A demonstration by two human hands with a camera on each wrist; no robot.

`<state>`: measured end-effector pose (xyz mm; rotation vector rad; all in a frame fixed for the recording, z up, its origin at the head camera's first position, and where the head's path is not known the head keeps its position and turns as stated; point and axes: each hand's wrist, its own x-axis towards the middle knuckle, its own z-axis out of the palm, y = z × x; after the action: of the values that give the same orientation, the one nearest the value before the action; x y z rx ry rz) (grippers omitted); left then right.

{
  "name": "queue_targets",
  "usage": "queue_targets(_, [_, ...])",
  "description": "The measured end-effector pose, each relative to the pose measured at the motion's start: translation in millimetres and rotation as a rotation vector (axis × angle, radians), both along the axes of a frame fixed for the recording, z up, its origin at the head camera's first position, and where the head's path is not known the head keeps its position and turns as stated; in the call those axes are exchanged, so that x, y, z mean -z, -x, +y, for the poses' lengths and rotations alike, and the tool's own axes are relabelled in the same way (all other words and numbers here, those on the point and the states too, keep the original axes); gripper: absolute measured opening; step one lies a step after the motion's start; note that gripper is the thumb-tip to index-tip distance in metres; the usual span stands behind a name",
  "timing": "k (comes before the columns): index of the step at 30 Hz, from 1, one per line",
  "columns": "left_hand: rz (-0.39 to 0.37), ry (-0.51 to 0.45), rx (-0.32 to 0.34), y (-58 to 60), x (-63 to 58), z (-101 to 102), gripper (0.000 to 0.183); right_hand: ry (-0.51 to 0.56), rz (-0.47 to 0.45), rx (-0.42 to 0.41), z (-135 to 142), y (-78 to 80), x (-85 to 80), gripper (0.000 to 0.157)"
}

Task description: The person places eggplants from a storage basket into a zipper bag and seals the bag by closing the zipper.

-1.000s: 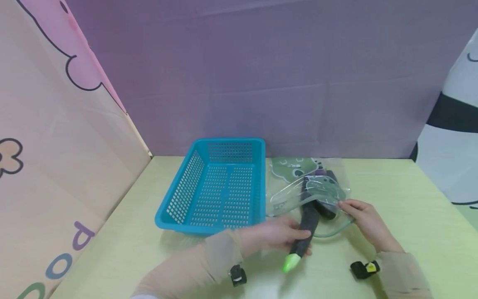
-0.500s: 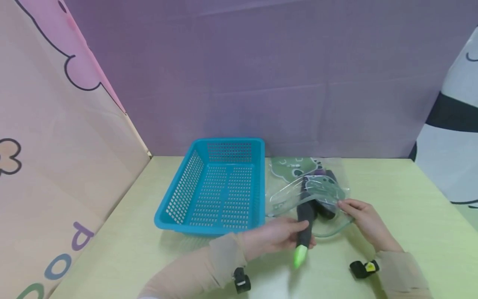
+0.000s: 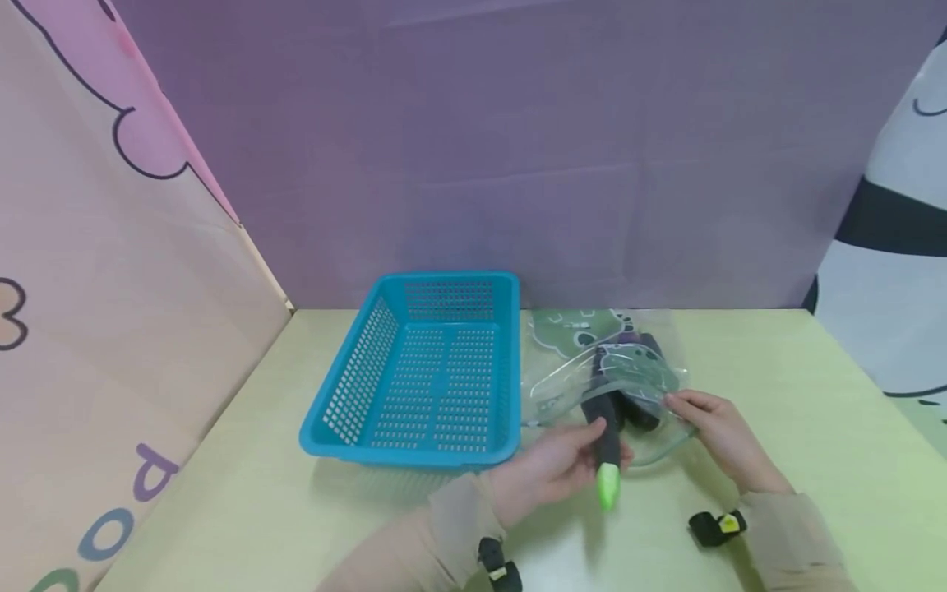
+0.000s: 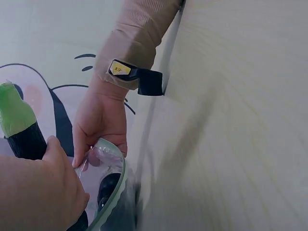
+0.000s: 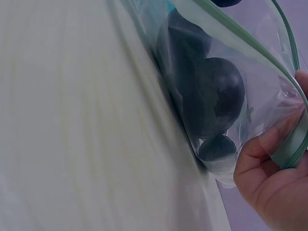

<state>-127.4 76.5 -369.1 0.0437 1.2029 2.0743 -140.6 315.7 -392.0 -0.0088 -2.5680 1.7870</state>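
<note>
My left hand (image 3: 551, 464) grips a long, dark eggplant (image 3: 608, 444) near its bright green stem end, which points toward me. The eggplant's far part lies inside the mouth of a clear zip bag (image 3: 551, 403) with green cartoon prints. At the bag's right corner, my right hand (image 3: 721, 432) pinches the green-edged opening between thumb and fingers, holding it apart. Inside the bag, other dark, rounded eggplants (image 5: 219, 94) show through the plastic in the right wrist view. In the left wrist view the green stem end (image 4: 17, 110) sticks out past the left hand.
A blue perforated plastic basket (image 3: 510, 378) stands just left of the bag, its near right corner close to the left forearm. Both rest on a pale yellow table (image 3: 799, 395). A purple cloth backdrop (image 3: 518, 148) rises behind the table's far edge.
My left hand has moved forward and slightly right, pushing the eggplant farther into the bag; its green end has swung right. The right hand keeps its hold on the bag's edge.
</note>
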Motion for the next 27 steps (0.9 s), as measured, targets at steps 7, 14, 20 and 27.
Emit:
queue_targets(7, [-0.085, -0.154, -0.061, 4.9, 2.3, -1.7, 0.057, 0.027, 0.014, -0.003, -0.2, 1.7, 0.8, 0.021])
queue_targets(14, [-0.178, -0.213, -0.144, 9.2, 3.3, 2.7, 0.054, 0.013, 0.01, -0.001, 0.2, 2.6, -0.2, 0.02])
queue_targets(20, [-0.243, -0.266, -0.201, 11.9, 7.1, 6.6, 0.048, 0.022, 0.004, 0.001, -0.8, 2.3, 0.0, 0.02])
queue_targets(27, [-0.277, -0.298, -0.244, 15.5, 13.8, 10.6, 0.047, 0.028, 0.003, -0.004, -1.7, 1.2, 0.2, 0.02])
